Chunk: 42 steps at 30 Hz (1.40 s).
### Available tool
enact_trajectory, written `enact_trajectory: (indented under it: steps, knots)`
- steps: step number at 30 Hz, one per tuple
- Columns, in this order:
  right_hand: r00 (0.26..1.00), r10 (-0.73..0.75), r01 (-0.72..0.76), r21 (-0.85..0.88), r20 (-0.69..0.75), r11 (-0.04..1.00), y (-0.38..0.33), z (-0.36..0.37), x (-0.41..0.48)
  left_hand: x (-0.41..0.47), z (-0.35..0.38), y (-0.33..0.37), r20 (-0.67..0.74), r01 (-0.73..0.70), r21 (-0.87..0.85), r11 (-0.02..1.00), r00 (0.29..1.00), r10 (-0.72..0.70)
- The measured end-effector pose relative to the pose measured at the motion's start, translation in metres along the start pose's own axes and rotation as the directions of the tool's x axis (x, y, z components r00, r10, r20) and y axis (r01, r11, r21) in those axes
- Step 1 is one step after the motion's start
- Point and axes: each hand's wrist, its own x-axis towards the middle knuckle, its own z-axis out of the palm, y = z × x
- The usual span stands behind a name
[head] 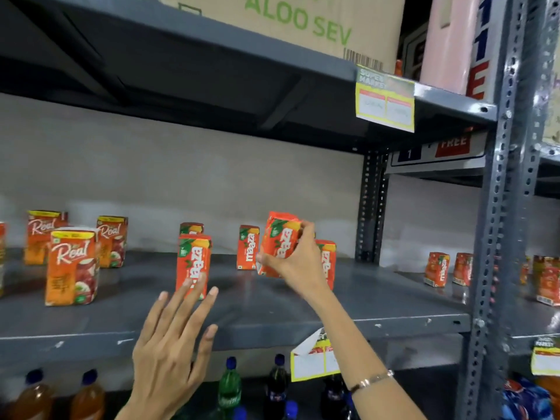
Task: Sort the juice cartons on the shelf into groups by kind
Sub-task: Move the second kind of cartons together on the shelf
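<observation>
the right hand (298,262) sits just right of the frame's centre, its forearm rising from the lower right with a thin bracelet (372,381) at the wrist. its fingers are curled around a red maaza carton (278,242), thumb at the lower left corner and fingertips over the top right edge, holding it tilted to the right and raised clear of the grey shelf (303,310). the left hand (169,350) reaches up from the bottom centre, back of the hand to the camera, fingers spread and straight, gripping nothing; two fingertips overlap the lower part of an upright maaza carton at centre (194,262), though whether they touch it cannot be told.

behind that carton another maaza carton (191,228) shows only its top. a further one (248,247) stands just left of the held carton, and one more (328,262) is mostly hidden behind the right hand. at the left of the frame stand three orange real cartons (72,268), two at the back and one in front, with a sliver of another cut off at the left edge.

beyond the upright post, at the right of the frame, more red cartons (436,269) stand blurred. the price tag (385,100) at upper right is too blurred to read. bottles (230,386) line the bottom edge, cut off.
</observation>
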Motion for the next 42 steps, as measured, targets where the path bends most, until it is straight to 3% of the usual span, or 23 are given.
enact_trajectory:
  steps: [3,8,14,16,19,22,23,27,30,34,42]
  knots:
    - [0.997,0.02,-0.014,-0.081,0.081,0.997,0.009,0.03,0.005,0.001,-0.002,-0.007,0.053,-0.098,0.032,0.995,0.994,0.096]
    - [0.984,0.087,-0.053,-0.212,0.157,0.976,0.032,0.037,-0.004,-0.009,0.005,0.006,0.105,-0.139,0.079,0.987,0.986,0.131]
    - [0.974,0.152,-0.124,-0.168,0.17,0.978,0.029,0.044,-0.005,-0.003,0.002,-0.009,0.1,-0.173,0.023,0.985,0.98,0.17]
    - [0.963,0.187,-0.17,-0.099,0.194,0.98,0.027,0.041,-0.007,0.005,-0.002,-0.006,0.092,-0.115,-0.059,0.992,0.988,0.12]
    - [0.935,0.243,-0.257,0.022,0.257,0.966,0.027,0.034,-0.016,0.022,-0.006,0.004,0.174,0.101,-0.275,0.956,0.983,-0.054]
    - [0.904,0.281,-0.314,0.053,0.321,0.948,0.023,0.031,-0.018,0.054,0.006,0.01,0.367,0.341,-0.399,0.851,0.91,-0.193]
    - [0.896,0.289,-0.324,0.052,0.338,0.945,0.022,0.03,-0.019,0.063,0.017,0.012,0.452,0.414,-0.404,0.815,0.866,-0.216]
    - [0.885,0.283,-0.298,-0.018,0.37,0.954,0.026,0.03,-0.02,0.085,0.045,0.017,0.769,0.661,-0.229,0.715,0.573,-0.283]
    - [0.878,0.302,-0.312,-0.036,0.372,0.95,0.03,0.031,-0.017,0.095,0.055,0.015,0.818,0.761,-0.209,0.614,0.48,-0.317]
    - [0.859,0.321,-0.321,-0.068,0.399,0.945,0.033,0.03,-0.011,0.097,0.055,0.014,0.809,0.82,-0.274,0.503,0.479,-0.34]
    - [0.875,0.314,-0.292,-0.116,0.369,0.949,0.035,0.029,-0.014,0.093,0.046,0.013,0.793,0.783,-0.329,0.527,0.532,-0.296]
